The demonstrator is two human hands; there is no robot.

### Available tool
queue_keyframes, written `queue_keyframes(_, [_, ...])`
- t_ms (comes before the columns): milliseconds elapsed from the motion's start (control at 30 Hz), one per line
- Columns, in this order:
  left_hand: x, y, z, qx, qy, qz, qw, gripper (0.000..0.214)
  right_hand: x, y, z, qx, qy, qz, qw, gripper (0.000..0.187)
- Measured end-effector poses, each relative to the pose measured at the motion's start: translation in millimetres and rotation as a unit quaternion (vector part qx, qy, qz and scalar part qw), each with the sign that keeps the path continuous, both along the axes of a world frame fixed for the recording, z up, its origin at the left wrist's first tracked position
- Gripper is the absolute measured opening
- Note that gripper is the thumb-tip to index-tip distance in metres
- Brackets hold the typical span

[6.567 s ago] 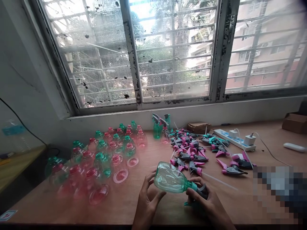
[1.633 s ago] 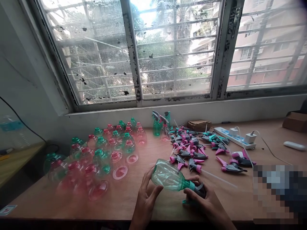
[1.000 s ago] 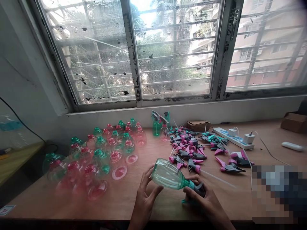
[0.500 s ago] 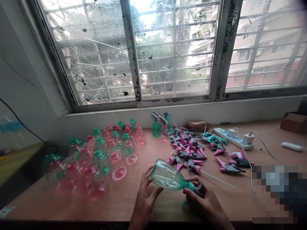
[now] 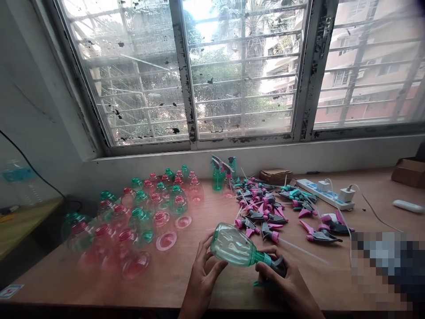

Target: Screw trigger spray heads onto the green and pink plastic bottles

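A clear green spray bottle (image 5: 233,244) lies tilted on its side in the air, base to the left, above the table's front part. My left hand (image 5: 206,270) is closed around its base end, thumb underneath. At the neck, my right hand (image 5: 282,277) grips the teal collar and the dark grey trigger sprayer head (image 5: 278,266), whose teal trigger tip (image 5: 260,283) sticks out below. Fingers hide part of the collar and head. Beyond my right hand lies a pile of loose trigger sprayers (image 5: 262,204) in pink, teal and grey.
Several open-necked red and green bottles (image 5: 160,225) stand at left. Assembled spray bottles (image 5: 218,177) stand near the wall. Behind the sprayers are a cardboard piece (image 5: 275,176) and a power strip (image 5: 323,195) with cables. A brown box (image 5: 409,172) and a white device (image 5: 408,205) are at right.
The view has shifted very slightly. Both hands keep their hold on the spray bottle, almost in the same position.
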State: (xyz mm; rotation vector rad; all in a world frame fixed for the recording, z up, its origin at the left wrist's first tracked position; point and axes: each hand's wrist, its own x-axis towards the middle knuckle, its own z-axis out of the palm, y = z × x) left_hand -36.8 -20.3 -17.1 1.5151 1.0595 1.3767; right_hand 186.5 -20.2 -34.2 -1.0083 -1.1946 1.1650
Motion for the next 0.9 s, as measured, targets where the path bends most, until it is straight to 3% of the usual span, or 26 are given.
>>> queue_keyframes(300, [1.5, -3.8, 3.6, 0.024, 0.025, 0.011, 0.999, 0.062, 2.3, 0.7, -3.1, -0.006, 0.008, 0.011, 1.000, 0.042])
queue_keyframes(500, [1.8, -2.0, 2.2, -0.002, -0.015, 0.002, 1.000, 0.050, 1.5, -0.4, -0.6, -0.008, -0.002, 0.007, 1.000, 0.042])
queue_keyframes(900, [1.2, -5.4, 3.9, -0.002, 0.008, -0.003, 1.000, 0.054, 1.2, 0.2, -2.1, 0.000, 0.033, 0.004, 0.999, 0.042])
